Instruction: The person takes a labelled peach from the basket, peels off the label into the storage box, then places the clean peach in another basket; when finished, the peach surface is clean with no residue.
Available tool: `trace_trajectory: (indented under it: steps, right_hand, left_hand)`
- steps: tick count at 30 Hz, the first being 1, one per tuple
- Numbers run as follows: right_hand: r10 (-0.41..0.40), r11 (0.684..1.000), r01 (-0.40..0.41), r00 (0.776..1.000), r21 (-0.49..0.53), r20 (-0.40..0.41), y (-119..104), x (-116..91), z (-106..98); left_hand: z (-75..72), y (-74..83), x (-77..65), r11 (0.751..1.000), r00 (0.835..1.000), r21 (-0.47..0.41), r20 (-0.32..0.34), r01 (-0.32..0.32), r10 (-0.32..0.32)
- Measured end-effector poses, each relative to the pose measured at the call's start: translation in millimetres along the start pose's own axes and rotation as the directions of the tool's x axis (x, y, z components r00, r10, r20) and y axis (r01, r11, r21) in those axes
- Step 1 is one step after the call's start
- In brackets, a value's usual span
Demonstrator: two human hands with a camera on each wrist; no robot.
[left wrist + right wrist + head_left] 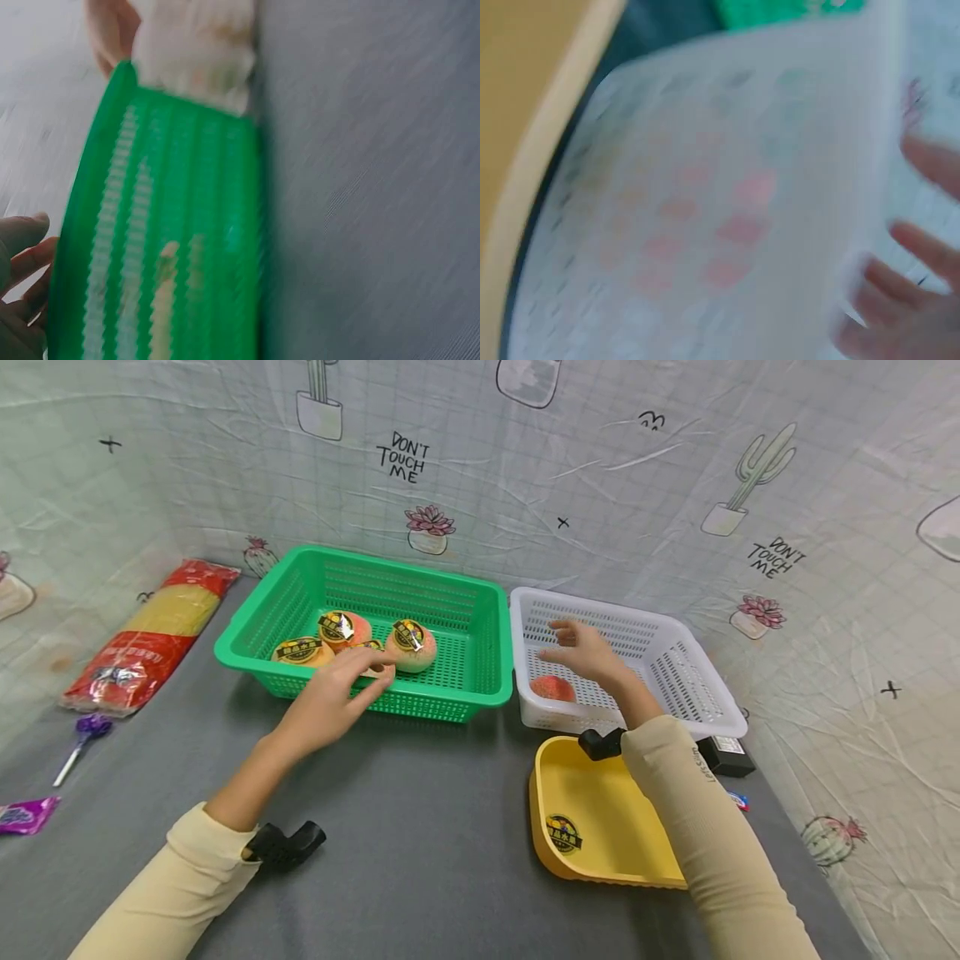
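My left hand [322,702] hovers over the front rim of a green basket [472,698], its thumb and fingers apart and nothing seen between them. Several peaches lie in that basket, most with black-and-gold labels; one labelled peach [423,652] rests right of my fingertips, and another is partly hidden behind them. Over a white basket [705,727], my right hand [588,653] has its fingers loosely spread and holds nothing. A reddish peach [552,687] lies in the front left corner below it. In the right wrist view the peach shows blurred through the basket's slots.
A yellow bin [600,827] with a label inside stands before the white basket, partly behind my right sleeve. A black box [726,757] lies to its right. At left are a red-and-yellow packet [153,639], a purple lollipop [93,725] and a purple wrapper [27,816].
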State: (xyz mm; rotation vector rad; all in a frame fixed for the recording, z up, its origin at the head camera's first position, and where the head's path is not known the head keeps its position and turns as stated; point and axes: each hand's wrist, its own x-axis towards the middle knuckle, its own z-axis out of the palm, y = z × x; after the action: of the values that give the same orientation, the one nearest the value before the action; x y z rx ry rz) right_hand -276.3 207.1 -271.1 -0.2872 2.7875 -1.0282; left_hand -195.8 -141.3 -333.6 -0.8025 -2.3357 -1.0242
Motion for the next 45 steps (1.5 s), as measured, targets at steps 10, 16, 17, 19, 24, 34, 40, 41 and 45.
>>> trace_trajectory:
  steps: [10, 16, 17, 19, 24, 34, 40, 41, 45]
  right_hand:
    - [-0.252, 0.959, 0.274, 0.941, 0.073, -0.224, -61.1, -0.3, 45.2]
    - [-0.310, 0.948, 0.312, 0.950, 0.062, -0.042, -86.6, 12.8, 84.9]
    - [-0.317, 0.947, 0.318, 0.948, 0.054, -0.019, -90.4, 15.6, 91.3]
    - [-0.334, 0.942, 0.332, 0.942, 0.041, 0.022, -97.4, 21.4, 103.9]
    - [-0.337, 0.941, 0.337, 0.931, 0.024, 0.138, -111.2, 35.9, 129.4]
    - [-0.321, 0.924, 0.365, 0.901, -0.111, 0.293, -122.1, 63.3, 154.8]
    - [-0.315, 0.902, 0.394, 0.881, -0.177, 0.353, -129.1, 72.8, 164.0]
    - [-0.313, 0.902, 0.394, 0.879, -0.177, 0.360, -130.4, 73.5, 165.1]
    - [-0.319, 0.909, 0.395, 0.868, -0.137, 0.381, -133.8, 76.2, 169.5]
  left_hand:
    - [-72.7, -37.4, -7.7, 0.962, 0.925, 0.078, -0.303, 0.263, -0.228]
    - [-84.7, -63.3, -19.8, 0.849, 0.814, -0.007, -0.280, 0.529, -0.509]
    - [-85.6, -66.1, -20.9, 0.833, 0.804, -0.004, -0.260, 0.553, -0.535]
    - [-87.1, -70.2, -21.5, 0.811, 0.792, 0.013, -0.223, 0.585, -0.568]
    - [-88.0, -73.2, -19.4, 0.802, 0.789, 0.022, -0.195, 0.597, -0.582]
    - [-85.7, -71.1, -18.9, 0.790, 0.774, 0.006, -0.201, 0.613, -0.600]
    - [-85.3, -72.7, -19.5, 0.788, 0.771, -0.006, -0.201, 0.616, -0.604]
    - [-85.0, -73.0, -19.8, 0.789, 0.772, -0.009, -0.202, 0.614, -0.603]
    - [-84.8, -74.3, -20.7, 0.786, 0.769, -0.016, -0.198, 0.618, -0.608]
